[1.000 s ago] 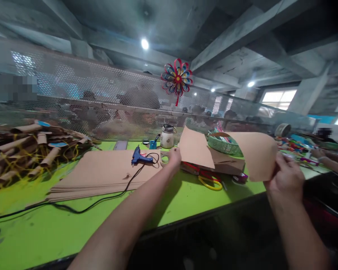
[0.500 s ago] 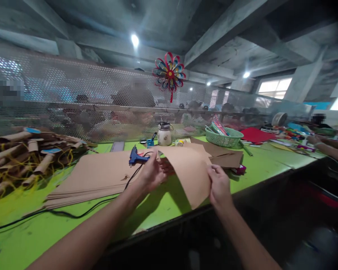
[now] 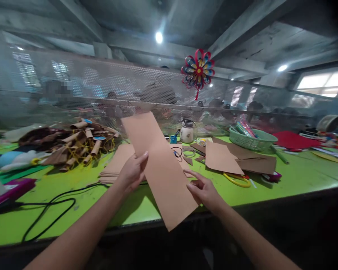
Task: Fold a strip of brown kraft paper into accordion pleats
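Note:
A long brown paper sheet (image 3: 160, 165) is held up at a slant above the front edge of the green table (image 3: 115, 210). On its left edge, my left hand (image 3: 133, 170) pinches it with the thumb on top. My right hand (image 3: 202, 189) has thumb and fingers closed on the right edge, near the lower end. Behind my left hand lies a stack of brown sheets (image 3: 114, 165), partly covered. Another light brown piece (image 3: 222, 157) rests to the right, over yellow-handled scissors (image 3: 236, 180).
A heap of brown paper rolls with yellow string (image 3: 84, 144) is at left, beside a black cable (image 3: 49, 204). Further back are a white jar (image 3: 187, 132), a green basket (image 3: 252, 138) and red sheets (image 3: 295, 140). A paper flower (image 3: 198, 70) hangs before the mesh.
The sheet now stands flatter and more upright, its upper end raised. My left hand has moved down its left edge. The view has turned left, bringing a purple object and the scissors into sight.

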The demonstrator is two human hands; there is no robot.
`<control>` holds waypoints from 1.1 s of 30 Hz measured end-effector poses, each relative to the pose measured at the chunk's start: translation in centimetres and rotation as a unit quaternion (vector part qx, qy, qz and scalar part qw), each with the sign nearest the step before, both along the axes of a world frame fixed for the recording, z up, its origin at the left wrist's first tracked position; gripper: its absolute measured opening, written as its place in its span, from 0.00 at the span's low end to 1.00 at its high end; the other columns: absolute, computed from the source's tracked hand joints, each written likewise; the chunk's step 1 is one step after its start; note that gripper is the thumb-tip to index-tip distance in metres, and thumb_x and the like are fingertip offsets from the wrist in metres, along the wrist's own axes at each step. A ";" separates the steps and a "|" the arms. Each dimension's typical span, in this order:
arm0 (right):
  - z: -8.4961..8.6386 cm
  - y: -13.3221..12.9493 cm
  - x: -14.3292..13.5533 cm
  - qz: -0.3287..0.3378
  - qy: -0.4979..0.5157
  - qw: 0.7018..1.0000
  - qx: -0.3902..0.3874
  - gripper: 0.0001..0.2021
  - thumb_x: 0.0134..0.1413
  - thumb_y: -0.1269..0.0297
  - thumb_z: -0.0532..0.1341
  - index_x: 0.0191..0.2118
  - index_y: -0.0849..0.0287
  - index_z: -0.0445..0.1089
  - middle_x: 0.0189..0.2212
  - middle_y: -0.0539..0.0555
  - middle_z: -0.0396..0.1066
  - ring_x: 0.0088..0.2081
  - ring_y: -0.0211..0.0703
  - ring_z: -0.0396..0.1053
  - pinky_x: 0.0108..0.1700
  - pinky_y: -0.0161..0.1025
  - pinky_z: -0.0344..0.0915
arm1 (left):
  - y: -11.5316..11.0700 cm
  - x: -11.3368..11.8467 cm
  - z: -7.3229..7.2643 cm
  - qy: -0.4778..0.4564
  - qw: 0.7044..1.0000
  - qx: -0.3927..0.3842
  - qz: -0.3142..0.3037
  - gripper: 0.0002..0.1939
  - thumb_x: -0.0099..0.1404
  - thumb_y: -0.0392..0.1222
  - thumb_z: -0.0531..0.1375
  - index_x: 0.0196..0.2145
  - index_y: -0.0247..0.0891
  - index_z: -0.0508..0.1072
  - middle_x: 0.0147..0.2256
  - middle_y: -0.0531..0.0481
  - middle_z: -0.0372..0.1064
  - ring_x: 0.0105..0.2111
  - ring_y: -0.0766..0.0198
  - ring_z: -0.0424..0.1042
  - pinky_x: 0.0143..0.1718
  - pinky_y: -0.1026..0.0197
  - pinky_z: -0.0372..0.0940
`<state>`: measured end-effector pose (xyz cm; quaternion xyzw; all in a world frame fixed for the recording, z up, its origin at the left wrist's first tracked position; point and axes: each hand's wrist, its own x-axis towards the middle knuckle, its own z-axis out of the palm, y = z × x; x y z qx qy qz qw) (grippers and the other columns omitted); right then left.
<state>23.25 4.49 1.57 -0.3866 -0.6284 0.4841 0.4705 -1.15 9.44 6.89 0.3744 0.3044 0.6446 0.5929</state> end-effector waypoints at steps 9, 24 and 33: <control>2.1 0.9 2.1 0.182 -0.169 0.963 0.103 0.21 0.49 0.74 0.56 0.48 0.52 0.74 0.44 0.54 0.75 0.46 0.46 0.70 0.49 0.44 0.66 | 4.7 -1.0 -0.1 0.008 0.996 -0.074 -0.055 0.14 0.61 0.29 0.55 0.44 0.27 0.73 0.33 0.41 0.77 0.31 0.58 0.76 0.41 0.55 0.71; 6.1 8.0 0.5 0.066 0.079 0.993 0.054 0.21 0.53 0.53 0.63 0.49 0.61 0.70 0.29 0.55 0.75 0.28 0.40 0.70 0.35 0.41 0.69 | 3.1 0.3 -0.1 -0.030 0.994 -0.029 -0.100 0.10 0.61 0.28 0.56 0.40 0.28 0.73 0.36 0.40 0.76 0.34 0.60 0.76 0.39 0.61 0.71; 7.4 10.1 -3.2 -0.018 0.164 0.986 0.017 0.28 0.48 0.36 0.56 0.36 0.58 0.74 0.27 0.56 0.75 0.35 0.48 0.74 0.34 0.41 0.70 | -0.4 1.2 0.7 0.060 0.977 -0.017 -0.202 0.18 0.58 0.40 0.63 0.46 0.35 0.71 0.36 0.43 0.76 0.30 0.58 0.75 0.31 0.60 0.68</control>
